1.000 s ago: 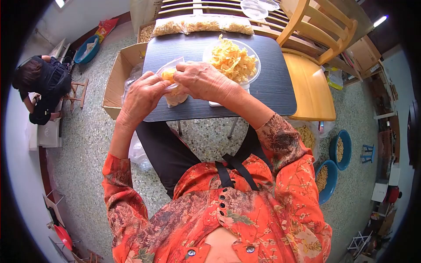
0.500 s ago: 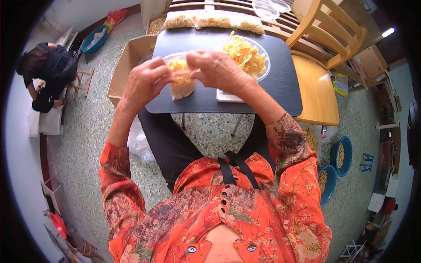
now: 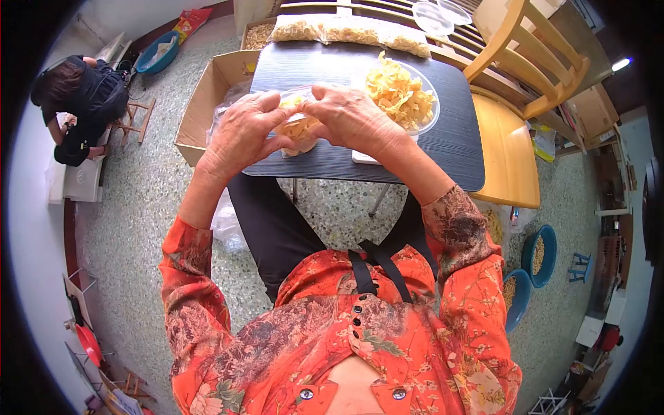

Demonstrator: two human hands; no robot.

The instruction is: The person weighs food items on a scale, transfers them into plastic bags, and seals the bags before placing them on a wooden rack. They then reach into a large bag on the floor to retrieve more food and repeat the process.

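A small clear bag [image 3: 299, 135], filled with pale yellow chips, is held above the near left part of the counter [image 3: 443, 155], just over its near edge. It is grasped at the top by both hands: the fingers of the left hand [image 3: 241, 135] and of the right hand [image 3: 354, 117] are closed on the mouth of the bag, and the two hands are almost touching. It cannot be told whether the mouth is already sealed, because it is hidden by the fingers. As far as it can be judged, the filling of this bag is done and only its closing is left. Several filled bags [image 3: 349, 31] are seen in a row along the far edge of the counter, so a part of the work seems finished. The bowl [image 3: 435, 111] near the far right corner is heaped with loose chips [image 3: 398, 86], so much appears to be left. Compared with half a second ago, the hands have been brought closer together, the bag has been lowered toward the counter, and less of it is now visible below the fingers. A cardboard box [image 3: 207, 90] stands on the floor beside the left edge.
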